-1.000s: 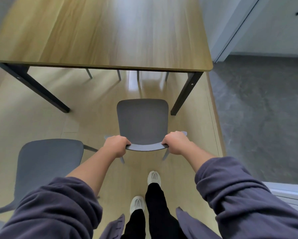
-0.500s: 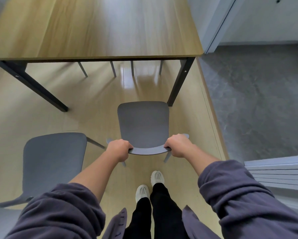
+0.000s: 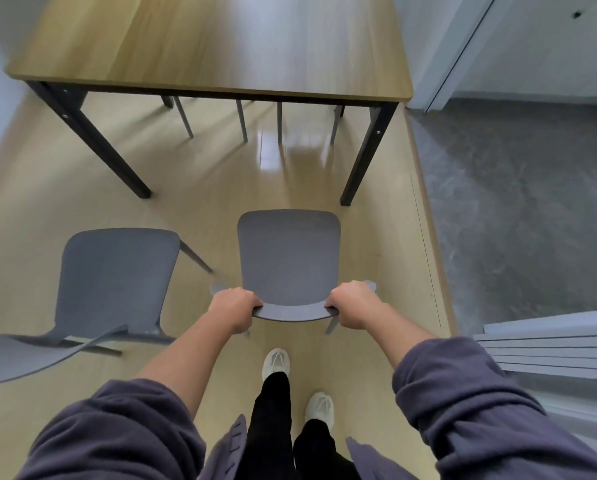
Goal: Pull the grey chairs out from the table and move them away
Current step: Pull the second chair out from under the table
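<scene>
Head view: grey chair (image 3: 288, 258) clear of bench (image 3: 221, 43), near its right leg. Left hand (image 3: 233, 308) & right hand (image 3: 352, 306), fingers clamped on backrest top edge. Second chair (image 3: 117, 278) left, already out. Advice: pull evenly, steer clear of it.

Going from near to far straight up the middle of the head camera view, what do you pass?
White shoes → hands gripping the backrest, left hand and right hand → held grey chair → bare wooden floor → chair legs under the table → wooden table.
</scene>
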Action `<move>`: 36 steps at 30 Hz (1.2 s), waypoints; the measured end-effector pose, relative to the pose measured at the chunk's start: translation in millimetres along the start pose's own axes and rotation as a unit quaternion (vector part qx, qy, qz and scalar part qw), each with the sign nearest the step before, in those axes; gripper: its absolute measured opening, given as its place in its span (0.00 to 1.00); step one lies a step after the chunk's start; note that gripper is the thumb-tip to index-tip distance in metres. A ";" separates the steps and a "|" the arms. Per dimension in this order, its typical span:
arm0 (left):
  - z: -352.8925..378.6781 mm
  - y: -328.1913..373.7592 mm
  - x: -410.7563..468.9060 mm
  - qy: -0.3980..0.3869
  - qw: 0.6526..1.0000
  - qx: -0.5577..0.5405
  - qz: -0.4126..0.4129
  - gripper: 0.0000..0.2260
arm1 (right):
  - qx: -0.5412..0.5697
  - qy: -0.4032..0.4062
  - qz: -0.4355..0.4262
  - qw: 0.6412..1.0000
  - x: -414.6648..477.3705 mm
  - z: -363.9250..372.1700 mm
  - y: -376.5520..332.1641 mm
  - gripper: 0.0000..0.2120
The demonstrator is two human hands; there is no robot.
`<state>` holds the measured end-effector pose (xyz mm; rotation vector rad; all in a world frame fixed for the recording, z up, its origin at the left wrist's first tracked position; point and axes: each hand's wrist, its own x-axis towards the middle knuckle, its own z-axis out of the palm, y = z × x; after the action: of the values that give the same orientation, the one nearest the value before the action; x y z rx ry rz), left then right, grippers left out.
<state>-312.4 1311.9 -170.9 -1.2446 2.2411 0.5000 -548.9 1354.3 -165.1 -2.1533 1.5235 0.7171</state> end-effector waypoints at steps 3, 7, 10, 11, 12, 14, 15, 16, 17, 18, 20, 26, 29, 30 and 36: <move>19.3 9.2 -14.5 0.000 1.000 -0.005 -0.008 0.18 | -0.004 -0.001 -0.005 1.000 -14.7 15.8 -7.7 0.12; 42.6 22.3 -31.3 0.004 1.000 -0.017 -0.016 0.20 | -0.008 -0.002 -0.010 1.000 -32.3 33.0 -16.7 0.14; 52.6 32.3 -45.0 -0.003 1.000 -0.012 -0.016 0.17 | -0.005 -0.006 -0.014 1.000 -45.5 41.4 -23.0 0.14; 55.1 34.8 -48.8 -0.007 1.000 -0.009 -0.014 0.14 | -0.006 -0.011 -0.015 1.000 -49.3 43.0 -25.4 0.14; 56.7 37.4 -52.6 -0.008 1.000 -0.005 -0.012 0.12 | -0.007 -0.016 -0.015 1.000 -53.1 44.5 -27.6 0.15; 59.5 39.7 -58.4 -0.003 1.000 0.005 -0.008 0.10 | -0.008 -0.021 -0.017 1.000 -56.9 47.9 -31.2 0.15; 61.9 39.7 -60.6 0.001 1.000 0.006 -0.006 0.10 | -0.008 -0.022 -0.017 1.000 -58.6 49.3 -33.2 0.16; 64.5 39.3 -62.2 0.006 1.000 0.004 -0.005 0.11 | -0.006 -0.022 -0.016 1.000 -60.0 50.4 -34.9 0.16; 67.0 37.4 -63.3 0.008 1.000 0.002 -0.001 0.11 | -0.001 -0.023 -0.014 1.000 -60.4 52.7 -36.9 0.16; 69.3 36.3 -64.8 0.007 1.000 0.002 0.003 0.11 | 0.004 -0.023 -0.017 1.000 -62.0 55.0 -38.6 0.15; 73.8 34.3 -67.0 -0.005 1.000 0.006 0.018 0.12 | 0.017 -0.033 -0.016 0.999 -66.9 58.6 -41.3 0.15; 71.1 30.9 -69.1 -0.050 0.997 0.022 0.046 0.08 | 0.141 -0.025 0.002 0.990 -81.9 69.8 -36.4 0.16; 53.0 35.9 -65.8 -0.131 0.990 0.027 0.045 0.07 | 0.202 -0.020 0.025 0.979 -87.9 71.9 -32.5 0.15; 46.9 38.9 -64.4 -0.145 0.988 0.017 0.045 0.07 | 0.223 -0.028 0.037 0.974 -89.0 69.8 -30.4 0.15; 11.3 69.1 -52.5 -0.051 0.989 -0.142 0.002 0.19 | 0.387 -0.019 0.094 0.917 -96.6 51.1 13.8 0.22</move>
<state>-345.6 1388.1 -143.6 -1.3195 2.1405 0.8884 -597.2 1451.4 -146.1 -1.4028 1.6389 0.1409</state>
